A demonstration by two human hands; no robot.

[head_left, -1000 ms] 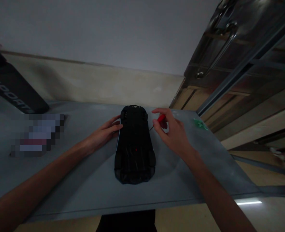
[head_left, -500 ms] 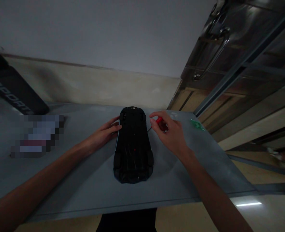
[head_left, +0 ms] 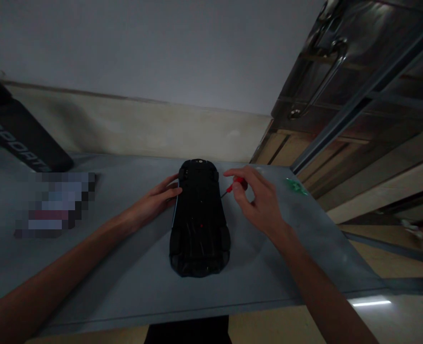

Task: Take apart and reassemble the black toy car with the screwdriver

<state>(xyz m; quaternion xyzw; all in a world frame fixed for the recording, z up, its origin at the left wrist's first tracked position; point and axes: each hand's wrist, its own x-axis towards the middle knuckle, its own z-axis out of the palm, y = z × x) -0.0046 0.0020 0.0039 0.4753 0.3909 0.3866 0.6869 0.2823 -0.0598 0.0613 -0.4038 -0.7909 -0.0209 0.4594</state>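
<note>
- From my remote seat I see one black, glossy-bottomed toy car [head_left: 199, 210] in the middle of the grey covered table [head_left: 132, 282], underside up, its length running away from the person; I judge this leaves the base exposed.
- One left hand [head_left: 157, 198] lies along the car's left side, fingers slightly spread, probably bracing it; whether the fingertips grip, I cannot tell.
- One right hand [head_left: 259, 200] pinches a thin-shafted, red-handled screwdriver [head_left: 237, 183] between thumb and fingers, index extended; the slant seems to bring the tip to the car's right edge, though I cannot confirm contact.
- I count four dark wheels [head_left: 225, 239] and one small red dot [head_left: 201, 225] on the car.
- Farther out: one crumpled green plastic piece [head_left: 296, 186] at right, one black bottle lettered SPORT [head_left: 25, 136] and one pixelated item [head_left: 57, 203] at left.
</note>
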